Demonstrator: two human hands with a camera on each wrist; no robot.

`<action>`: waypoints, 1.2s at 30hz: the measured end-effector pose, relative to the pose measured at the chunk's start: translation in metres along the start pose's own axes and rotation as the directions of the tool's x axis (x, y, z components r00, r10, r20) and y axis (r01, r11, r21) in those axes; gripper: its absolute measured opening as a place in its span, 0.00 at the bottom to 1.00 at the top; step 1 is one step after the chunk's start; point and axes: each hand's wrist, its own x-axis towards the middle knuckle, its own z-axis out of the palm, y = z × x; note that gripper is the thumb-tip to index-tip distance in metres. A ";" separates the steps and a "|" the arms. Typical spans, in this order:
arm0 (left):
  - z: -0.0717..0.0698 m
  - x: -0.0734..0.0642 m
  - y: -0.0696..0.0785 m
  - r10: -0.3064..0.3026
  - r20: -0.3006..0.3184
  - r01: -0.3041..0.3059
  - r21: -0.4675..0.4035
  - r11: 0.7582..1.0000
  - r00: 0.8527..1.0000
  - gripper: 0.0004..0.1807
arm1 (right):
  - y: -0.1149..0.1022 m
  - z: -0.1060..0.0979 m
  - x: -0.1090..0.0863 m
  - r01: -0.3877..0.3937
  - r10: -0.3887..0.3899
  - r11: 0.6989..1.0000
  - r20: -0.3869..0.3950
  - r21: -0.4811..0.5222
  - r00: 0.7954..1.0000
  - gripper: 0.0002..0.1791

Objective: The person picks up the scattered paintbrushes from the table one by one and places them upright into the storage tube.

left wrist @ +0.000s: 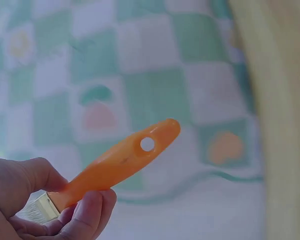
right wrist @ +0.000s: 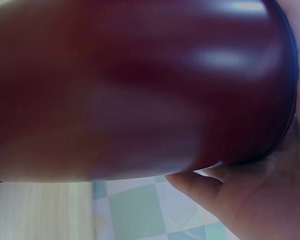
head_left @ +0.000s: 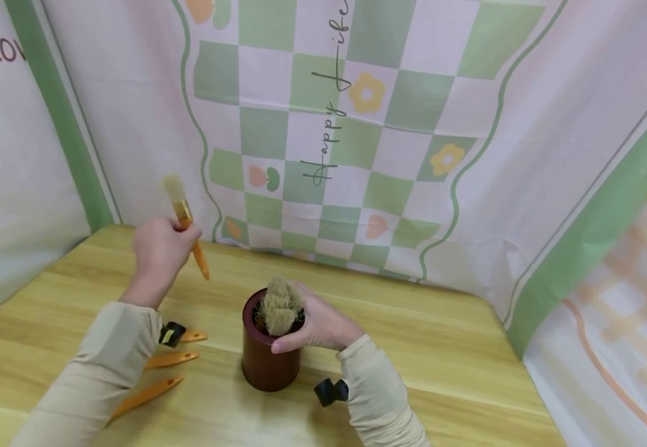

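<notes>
In the head view my left hand (head_left: 161, 248) grips a paintbrush (head_left: 184, 214) above the table's far left, its pale bristles upward and its orange handle slanting down. The left wrist view shows thumb and fingers pinching this handle (left wrist: 112, 162) close to the metal collar; a round hole pierces its end. My right hand (head_left: 326, 320) holds a dark red, glossy cylindrical pot (head_left: 270, 360) by its rim, thumb in front and the other fingers mostly hidden behind. The pot stands upright on the table. A tan, fibrous clump (head_left: 280, 307) rises from its mouth.
Several orange handles (head_left: 150, 397) lie on the wooden table (head_left: 413, 347), partly covered by the left forearm. A checked curtain (head_left: 334, 155) hangs along the table's far edge, with more cloth on both sides. Black wrist cameras (head_left: 331, 392) are strapped at both sleeves.
</notes>
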 end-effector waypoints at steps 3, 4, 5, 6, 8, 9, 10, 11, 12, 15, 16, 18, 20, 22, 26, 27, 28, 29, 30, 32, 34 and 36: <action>-0.006 -0.013 0.025 0.080 -0.030 -0.081 -0.042 0.996 0.996 0.16 | 0.000 0.000 -0.001 0.002 -0.002 1.000 0.004 0.008 1.000 0.60; -0.007 -0.018 0.032 0.104 -0.041 -0.107 -0.059 0.993 0.994 0.16 | 0.000 0.000 -0.001 0.005 -0.005 1.000 0.006 0.010 1.000 0.60; -0.008 -0.024 0.040 0.118 -0.038 -0.121 -0.082 0.989 0.992 0.15 | 0.000 0.000 0.000 0.010 -0.011 1.000 0.009 0.011 1.000 0.59; -0.009 -0.029 0.046 0.133 -0.037 -0.136 -0.102 0.985 0.990 0.15 | 0.001 0.000 0.000 0.015 -0.015 1.000 0.012 0.013 1.000 0.59; -0.011 -0.039 0.057 0.155 -0.024 -0.157 -0.134 0.979 0.988 0.14 | 0.000 0.000 0.000 0.021 -0.021 1.000 0.017 0.021 1.000 0.60; -0.012 -0.044 0.062 0.161 -0.011 -0.161 -0.145 0.976 0.987 0.14 | 0.001 0.000 0.000 0.024 -0.024 0.999 0.017 0.023 1.000 0.60; -0.013 -0.048 0.066 0.168 0.002 -0.165 -0.153 0.974 0.986 0.13 | 0.001 0.000 0.000 0.027 -0.027 0.999 0.017 0.023 0.999 0.60; -0.014 -0.052 0.070 0.173 0.020 -0.168 -0.157 0.973 0.985 0.13 | 0.001 0.000 0.000 0.023 -0.023 0.999 0.018 0.023 1.000 0.60; -0.014 -0.055 0.073 0.182 0.033 -0.175 -0.158 0.972 0.983 0.12 | 0.001 0.000 0.000 0.025 -0.025 0.999 0.018 0.025 1.000 0.59; -0.013 -0.065 0.078 0.199 0.074 -0.186 -0.161 0.969 0.977 0.11 | 0.001 0.000 0.003 0.045 -0.045 0.999 0.023 0.031 0.999 0.55; -0.013 -0.068 0.079 0.209 0.080 -0.194 -0.163 0.967 0.975 0.10 | 0.001 0.000 0.003 0.042 -0.043 0.998 0.025 0.036 0.999 0.55; -0.012 -0.074 0.081 0.227 0.085 -0.210 -0.168 0.963 0.970 0.09 | 0.001 -0.001 0.005 0.040 -0.042 0.998 0.033 0.053 0.999 0.54; -0.010 -0.078 0.083 0.243 0.084 -0.226 -0.178 0.958 0.966 0.08 | 0.001 -0.001 0.005 0.033 -0.036 0.997 0.043 0.070 0.998 0.52; -0.009 -0.082 0.084 0.261 0.074 -0.243 -0.190 0.951 0.962 0.08 | 0.001 -0.001 0.005 0.041 -0.046 0.995 0.053 0.093 0.997 0.52; -0.006 -0.088 0.085 0.280 0.060 -0.262 -0.208 0.942 0.958 0.08 | 0.001 -0.001 0.004 0.069 -0.076 0.992 0.062 0.110 0.995 0.51; -0.005 -0.089 0.085 0.283 0.060 -0.265 -0.209 0.941 0.957 0.07 | 0.002 -0.001 0.004 0.071 -0.078 0.991 0.060 0.110 0.995 0.51; -0.004 -0.090 0.085 0.284 0.064 -0.265 -0.210 0.941 0.957 0.07 | 0.002 -0.001 0.003 0.065 -0.072 0.992 0.060 0.111 0.996 0.51; -0.004 -0.091 0.085 0.281 0.072 -0.261 -0.208 0.943 0.957 0.07 | 0.002 -0.001 0.003 0.063 -0.070 0.992 0.062 0.113 0.996 0.52; -0.003 -0.092 0.085 0.278 0.080 -0.257 -0.207 0.944 0.957 0.07 | 0.002 -0.001 0.003 0.068 -0.077 0.990 0.069 0.124 0.995 0.51; -0.002 -0.093 0.083 0.276 0.091 -0.253 -0.206 0.945 0.957 0.06 | 0.002 -0.001 0.004 0.095 -0.107 0.986 0.084 0.138 0.991 0.50; -0.001 -0.094 0.082 0.279 0.093 -0.256 -0.208 0.944 0.956 0.06 | 0.002 -0.001 0.004 0.115 -0.130 0.982 0.091 0.151 0.987 0.49; 0.002 -0.093 0.079 0.292 0.081 -0.269 -0.217 0.938 0.953 0.06 | 0.001 -0.001 0.005 0.129 -0.144 0.979 0.093 0.155 0.985 0.48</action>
